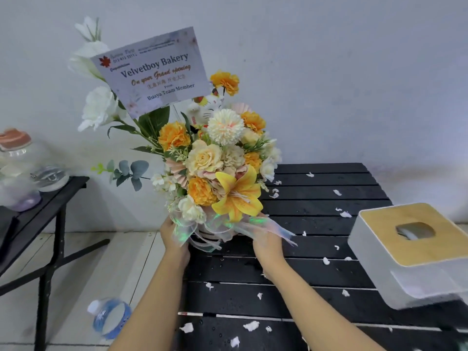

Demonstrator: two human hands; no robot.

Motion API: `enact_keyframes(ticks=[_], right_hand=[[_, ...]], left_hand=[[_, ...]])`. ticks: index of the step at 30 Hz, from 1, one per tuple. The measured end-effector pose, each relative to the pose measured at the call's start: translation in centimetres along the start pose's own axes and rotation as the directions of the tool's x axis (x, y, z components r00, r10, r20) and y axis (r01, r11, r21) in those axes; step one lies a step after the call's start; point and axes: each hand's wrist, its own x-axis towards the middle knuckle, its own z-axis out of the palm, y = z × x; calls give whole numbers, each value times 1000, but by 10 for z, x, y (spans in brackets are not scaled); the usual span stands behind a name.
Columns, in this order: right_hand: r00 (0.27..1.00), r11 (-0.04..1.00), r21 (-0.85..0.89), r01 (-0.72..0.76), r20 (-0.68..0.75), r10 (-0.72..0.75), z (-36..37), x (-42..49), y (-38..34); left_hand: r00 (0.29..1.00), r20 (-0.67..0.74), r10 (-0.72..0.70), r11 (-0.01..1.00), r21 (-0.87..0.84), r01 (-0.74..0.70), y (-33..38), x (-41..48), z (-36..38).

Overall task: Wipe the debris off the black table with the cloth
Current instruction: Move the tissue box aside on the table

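At the left edge of the black worktop, the left hand and right hand clasp the base of the flower arrangement from either side. Keep it upright while clearing it away; white debris lies scattered over the slats, and no cloth shows.

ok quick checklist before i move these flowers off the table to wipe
1. Grip: left hand and right hand both hold the base of the orange and white flower arrangement: ok.
2. Arrangement upright: not ok, leans left.
3. Wiping cloth ready: cannot tell, none in view.
4. Black slatted table cleared: not ok, white wooden-topped tissue box on its right side.
5. White paper scraps gone: not ok, scattered across the slats.
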Motion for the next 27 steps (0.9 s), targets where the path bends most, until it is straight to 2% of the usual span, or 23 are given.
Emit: enact_keyframes(ticks=[2, 5, 8, 12, 15, 20, 23, 25, 27], right_hand=[[997, 999, -8, 41, -68, -42, -8, -13, 3], [996, 998, -57, -12, -92, 6, -29, -43, 11], [995, 994, -101, 42, -90, -51, -61, -83, 10], [978, 983, -128, 135, -142, -153, -111, -123, -6], [933, 964, -152, 218, -259, -252, -154, -133, -18], [753, 925, -235, 298, -537, -379, -238, -114, -25], [683, 947, -256, 192, -659, -316, -283, -95, -14], [701, 971, -220, 94, -678, -222, -306, -85, -4], [768, 988, -152, 10, -631, -104, -318, -78, 6]], left_hand=[[992, -98, 77, 986, 154, -61, -4, -18, -7], [978, -206, 17, 989, 150, 15, -14, -54, -18], [973, -228, -33, 985, 159, 70, -20, -102, -12], [997, -52, -60, 975, 210, 70, -37, -164, 19], [992, 119, -49, 957, 290, 12, -50, -203, 56], [929, 366, -55, 915, 390, -100, -68, -247, 118], [890, 439, -123, 891, 444, -96, -80, -259, 147], [868, 462, -183, 880, 471, -65, -87, -266, 163], [847, 485, -218, 882, 469, -42, -91, -272, 175]])
